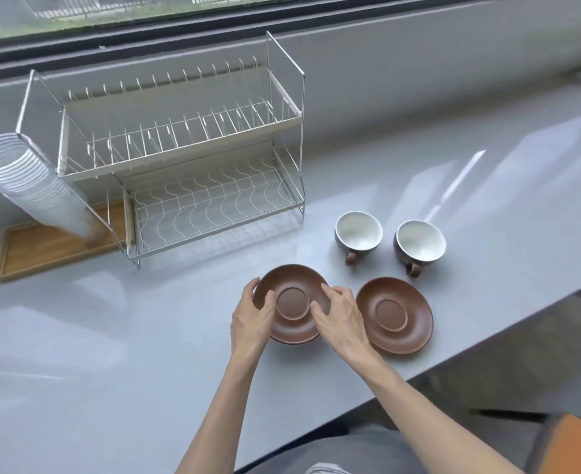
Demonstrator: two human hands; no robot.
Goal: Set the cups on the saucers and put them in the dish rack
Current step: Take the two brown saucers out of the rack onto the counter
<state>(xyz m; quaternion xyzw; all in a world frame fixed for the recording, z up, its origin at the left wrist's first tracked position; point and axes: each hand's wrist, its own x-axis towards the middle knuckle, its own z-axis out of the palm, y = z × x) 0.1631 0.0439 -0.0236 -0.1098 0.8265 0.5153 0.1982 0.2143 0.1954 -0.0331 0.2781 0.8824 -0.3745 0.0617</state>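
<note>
Brown glaze under both hands: the left hand and right hand grip the near saucer by opposite rims, likely to keep it level. Beside it lies the 2nd saucer. Beyond, 2 cups stand upright, handles toward us. Farthest, the dish rack waits.

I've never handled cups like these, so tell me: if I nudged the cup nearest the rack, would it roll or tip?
The left cup probably would not roll: it stands upright on the counter. Its rounded bowl narrows towards the base, so a high push might rock it. The small handle would likely stop any rolling. It looks ceramic, so probably breakable.
</note>
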